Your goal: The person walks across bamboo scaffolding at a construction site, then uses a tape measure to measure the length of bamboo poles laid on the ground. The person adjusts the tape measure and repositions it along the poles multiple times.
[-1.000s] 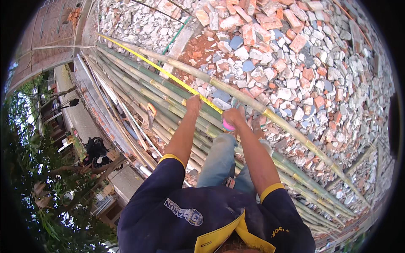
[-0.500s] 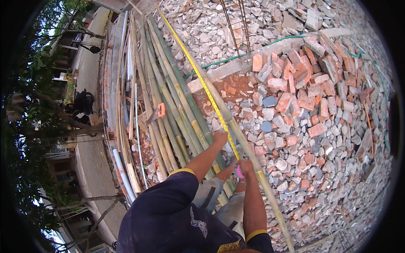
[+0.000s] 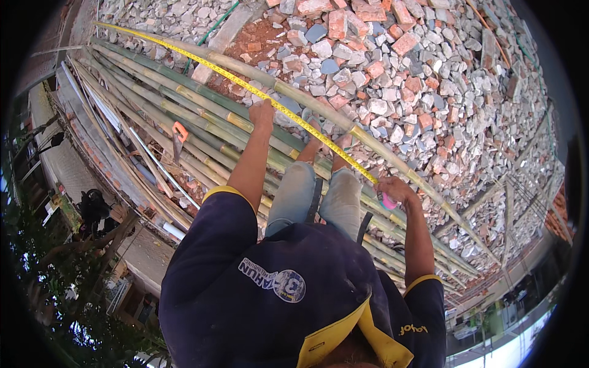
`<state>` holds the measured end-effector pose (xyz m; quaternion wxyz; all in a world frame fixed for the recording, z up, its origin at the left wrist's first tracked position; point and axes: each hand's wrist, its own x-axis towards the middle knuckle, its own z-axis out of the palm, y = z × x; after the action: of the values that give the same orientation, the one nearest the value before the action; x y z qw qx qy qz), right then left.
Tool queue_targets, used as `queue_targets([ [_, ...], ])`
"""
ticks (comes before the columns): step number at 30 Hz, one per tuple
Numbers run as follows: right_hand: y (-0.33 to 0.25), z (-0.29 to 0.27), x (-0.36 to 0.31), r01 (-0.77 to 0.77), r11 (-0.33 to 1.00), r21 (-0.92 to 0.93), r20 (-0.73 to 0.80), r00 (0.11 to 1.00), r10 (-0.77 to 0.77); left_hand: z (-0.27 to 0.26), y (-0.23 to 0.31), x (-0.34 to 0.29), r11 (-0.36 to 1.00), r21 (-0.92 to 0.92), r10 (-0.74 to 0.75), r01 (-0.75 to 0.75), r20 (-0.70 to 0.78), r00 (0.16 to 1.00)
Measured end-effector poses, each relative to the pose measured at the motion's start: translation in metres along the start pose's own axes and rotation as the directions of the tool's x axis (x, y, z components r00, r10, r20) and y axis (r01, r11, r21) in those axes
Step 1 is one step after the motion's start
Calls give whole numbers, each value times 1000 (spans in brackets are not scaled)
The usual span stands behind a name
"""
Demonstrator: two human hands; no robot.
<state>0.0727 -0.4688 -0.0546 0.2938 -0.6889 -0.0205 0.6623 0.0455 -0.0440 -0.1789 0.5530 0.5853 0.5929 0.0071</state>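
A yellow tape measure blade [image 3: 313, 130] runs drawn out from the far left toward my right side, along a long bamboo pole [image 3: 300, 97]. My left hand [image 3: 262, 114] is closed at the blade's near edge, its fingertips partly hidden. Farther right, my right hand [image 3: 396, 187] grips the tape measure's pink case [image 3: 388, 201], where the blade comes out. Both arms are spread apart. Several more green and tan bamboo poles [image 3: 196, 110] lie side by side beneath my arms and legs.
A handsaw [image 3: 179, 132] with an orange handle lies on the poles at left. Pale pipes [image 3: 153, 152] lie beyond it. Broken bricks and rubble [image 3: 392, 92] spread on the far side. A concrete beam [image 3: 232, 29] and green hose [image 3: 224, 17] cross there.
My view has swung to the right, so the poles and tape now slant more sideways. My right hand has moved right with the tape case, farther from my left hand; more blade shows between them.
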Motion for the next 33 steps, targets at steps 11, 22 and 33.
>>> queue_targets([
  [11,62,-40,-136,-299,934,193,104,953,284,-14,37,1,995,11,-101,101,63,993],
  [22,145,-51,-231,-357,879,317,-18,924,382,-15,70,-10,996,-8,-86,87,81,993],
  [33,176,-38,-257,-284,909,304,-111,938,329,-24,71,11,990,-3,-144,144,28,989],
])
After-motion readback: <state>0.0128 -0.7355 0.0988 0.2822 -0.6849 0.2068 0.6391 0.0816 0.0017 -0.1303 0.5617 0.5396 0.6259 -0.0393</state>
